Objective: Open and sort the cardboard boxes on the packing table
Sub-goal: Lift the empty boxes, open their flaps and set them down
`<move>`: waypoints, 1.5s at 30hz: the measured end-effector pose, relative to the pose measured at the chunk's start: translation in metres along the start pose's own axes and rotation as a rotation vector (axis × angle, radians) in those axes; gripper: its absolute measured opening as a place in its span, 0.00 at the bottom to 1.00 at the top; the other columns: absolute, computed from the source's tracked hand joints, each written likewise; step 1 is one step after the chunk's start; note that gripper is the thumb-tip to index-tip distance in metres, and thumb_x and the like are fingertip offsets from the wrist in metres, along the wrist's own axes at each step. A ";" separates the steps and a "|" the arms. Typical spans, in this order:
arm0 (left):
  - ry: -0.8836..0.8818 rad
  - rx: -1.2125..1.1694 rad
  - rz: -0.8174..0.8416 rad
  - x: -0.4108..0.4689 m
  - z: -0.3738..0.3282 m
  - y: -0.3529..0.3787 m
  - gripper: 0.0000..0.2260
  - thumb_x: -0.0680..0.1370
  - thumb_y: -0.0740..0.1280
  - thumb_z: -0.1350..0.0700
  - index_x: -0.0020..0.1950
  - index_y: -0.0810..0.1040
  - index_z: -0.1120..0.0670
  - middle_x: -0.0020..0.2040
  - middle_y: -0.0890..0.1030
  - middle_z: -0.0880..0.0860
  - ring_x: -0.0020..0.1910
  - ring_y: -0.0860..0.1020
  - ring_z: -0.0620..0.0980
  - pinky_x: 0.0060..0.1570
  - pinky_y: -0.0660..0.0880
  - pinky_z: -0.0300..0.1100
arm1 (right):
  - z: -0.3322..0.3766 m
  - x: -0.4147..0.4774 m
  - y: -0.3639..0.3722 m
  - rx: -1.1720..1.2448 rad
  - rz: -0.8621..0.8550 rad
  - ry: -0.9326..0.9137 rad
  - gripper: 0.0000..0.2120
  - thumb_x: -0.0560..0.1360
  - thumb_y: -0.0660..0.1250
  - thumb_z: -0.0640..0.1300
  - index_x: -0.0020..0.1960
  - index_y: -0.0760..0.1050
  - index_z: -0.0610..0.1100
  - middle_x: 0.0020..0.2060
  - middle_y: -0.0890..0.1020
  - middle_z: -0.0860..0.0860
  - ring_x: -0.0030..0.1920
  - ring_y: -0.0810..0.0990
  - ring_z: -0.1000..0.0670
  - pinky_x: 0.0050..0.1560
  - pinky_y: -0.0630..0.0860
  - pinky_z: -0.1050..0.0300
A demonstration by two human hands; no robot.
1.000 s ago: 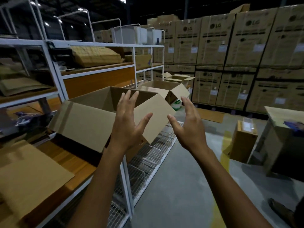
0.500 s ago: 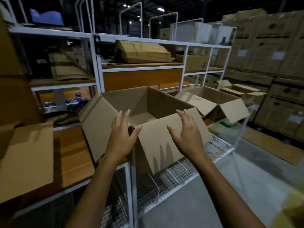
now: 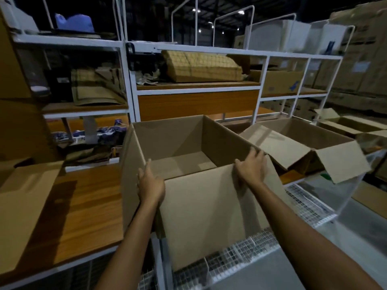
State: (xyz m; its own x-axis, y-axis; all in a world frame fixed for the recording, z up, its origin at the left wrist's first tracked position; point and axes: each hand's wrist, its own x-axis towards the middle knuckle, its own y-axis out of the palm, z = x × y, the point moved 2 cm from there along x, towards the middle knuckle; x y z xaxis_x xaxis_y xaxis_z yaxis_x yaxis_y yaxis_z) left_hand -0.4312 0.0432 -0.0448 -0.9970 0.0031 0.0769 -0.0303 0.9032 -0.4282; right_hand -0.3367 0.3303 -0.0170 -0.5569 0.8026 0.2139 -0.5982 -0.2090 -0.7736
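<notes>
On my feed, far left, a flat cardboard sheet (image 3: 23, 208) lies on the wooden packing table (image 3: 83, 206), hanging over its near edge. Behind it, the white shelf frame (image 3: 129, 84) carries folded packing material, and a quilted pad (image 3: 201, 65) sits on the middle shelf.

The open cardboard box (image 3: 188, 147) stands at the table's right end, empty as far as I can see inside. Its near flap hangs down over the table edge in front of the wire mesh rack (image 3: 310, 206). Its left flap is folded outward.

The left hand (image 3: 150, 185) is at the box's near left corner, fingers fairly straight and pressed against the cardboard. The thumb is hidden, so I can't tell whether it hooks the flap. The right hand (image 3: 251, 166) is at the near right corner, fingers curled over the rim, gripping the wall.

Just right of that box, and touching it or nearly so, a second open box (image 3: 303, 143) has its flaps splayed. A third open box (image 3: 351, 126) sits beyond it, and stacked cartons (image 3: 366, 59) fill the far right.
</notes>
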 end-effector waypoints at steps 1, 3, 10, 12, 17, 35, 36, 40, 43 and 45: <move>-0.026 -0.057 -0.029 0.005 0.002 0.002 0.31 0.79 0.61 0.61 0.79 0.57 0.42 0.80 0.57 0.53 0.76 0.62 0.61 0.70 0.65 0.59 | -0.012 0.019 0.002 -0.005 0.009 0.051 0.38 0.76 0.68 0.57 0.78 0.57 0.44 0.78 0.58 0.37 0.77 0.57 0.34 0.74 0.61 0.36; -0.130 -0.143 -0.090 0.008 0.002 0.002 0.31 0.80 0.59 0.61 0.80 0.54 0.44 0.79 0.61 0.54 0.74 0.64 0.62 0.70 0.65 0.59 | -0.029 0.049 0.000 0.094 0.034 0.180 0.37 0.75 0.69 0.56 0.76 0.59 0.43 0.74 0.63 0.35 0.72 0.65 0.31 0.70 0.67 0.34; -0.448 -0.471 -0.044 0.037 0.033 0.007 0.26 0.74 0.61 0.55 0.73 0.66 0.48 0.64 0.76 0.62 0.55 0.79 0.64 0.43 0.81 0.57 | -0.067 0.106 -0.014 0.390 0.338 0.316 0.32 0.69 0.70 0.55 0.67 0.69 0.41 0.52 0.81 0.40 0.48 0.83 0.39 0.47 0.83 0.41; -0.430 -0.562 -0.007 0.009 0.003 -0.002 0.17 0.78 0.61 0.63 0.65 0.74 0.53 0.54 0.80 0.63 0.46 0.82 0.62 0.33 0.80 0.51 | -0.065 0.103 -0.025 0.418 0.475 0.260 0.20 0.75 0.67 0.50 0.63 0.69 0.43 0.52 0.79 0.40 0.49 0.81 0.40 0.39 0.81 0.45; -0.346 -0.657 -0.045 -0.033 -0.038 -0.008 0.09 0.80 0.64 0.60 0.56 0.82 0.54 0.47 0.84 0.60 0.39 0.82 0.59 0.33 0.81 0.48 | -0.089 0.146 -0.008 0.400 0.479 0.120 0.21 0.67 0.63 0.50 0.58 0.78 0.41 0.45 0.83 0.39 0.44 0.83 0.37 0.44 0.84 0.39; -0.263 0.102 -0.280 0.003 0.023 -0.061 0.16 0.81 0.56 0.55 0.67 0.75 0.53 0.61 0.79 0.57 0.56 0.78 0.58 0.56 0.76 0.54 | -0.027 0.073 0.007 0.332 0.546 0.023 0.22 0.80 0.63 0.48 0.71 0.63 0.41 0.51 0.78 0.39 0.48 0.81 0.39 0.43 0.82 0.45; -0.287 0.241 -0.264 -0.004 0.012 -0.061 0.17 0.81 0.55 0.53 0.66 0.74 0.55 0.62 0.78 0.58 0.57 0.76 0.60 0.56 0.74 0.53 | -0.026 0.076 0.008 0.318 0.570 0.013 0.23 0.80 0.64 0.51 0.69 0.65 0.41 0.51 0.79 0.39 0.48 0.81 0.39 0.43 0.82 0.44; -0.304 0.983 -0.204 -0.022 -0.028 -0.060 0.27 0.81 0.52 0.38 0.72 0.69 0.54 0.71 0.67 0.62 0.69 0.64 0.63 0.63 0.65 0.59 | -0.021 0.068 -0.021 -0.226 0.396 -0.232 0.27 0.76 0.62 0.66 0.58 0.75 0.43 0.50 0.79 0.42 0.50 0.80 0.41 0.54 0.79 0.39; 0.066 1.119 -0.143 -0.038 -0.069 -0.025 0.28 0.80 0.50 0.34 0.68 0.73 0.52 0.71 0.69 0.60 0.71 0.64 0.61 0.66 0.65 0.60 | -0.002 0.043 -0.046 -0.502 0.131 -0.530 0.26 0.76 0.63 0.67 0.60 0.74 0.46 0.62 0.73 0.40 0.62 0.73 0.39 0.62 0.72 0.38; 0.296 1.016 -0.036 -0.042 -0.084 0.008 0.29 0.80 0.49 0.33 0.66 0.74 0.51 0.67 0.73 0.57 0.68 0.69 0.57 0.65 0.68 0.58 | 0.018 0.027 -0.045 -0.462 0.182 -0.782 0.31 0.74 0.61 0.71 0.66 0.72 0.49 0.69 0.68 0.39 0.68 0.68 0.37 0.63 0.70 0.37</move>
State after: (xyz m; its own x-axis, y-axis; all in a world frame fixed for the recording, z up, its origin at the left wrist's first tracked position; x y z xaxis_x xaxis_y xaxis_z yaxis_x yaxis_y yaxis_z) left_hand -0.3841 0.0861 0.0244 -0.9416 0.2112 0.2624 -0.2411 0.1217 -0.9628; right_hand -0.3354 0.3510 0.0345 -0.9505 0.1391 0.2777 -0.2681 0.0839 -0.9597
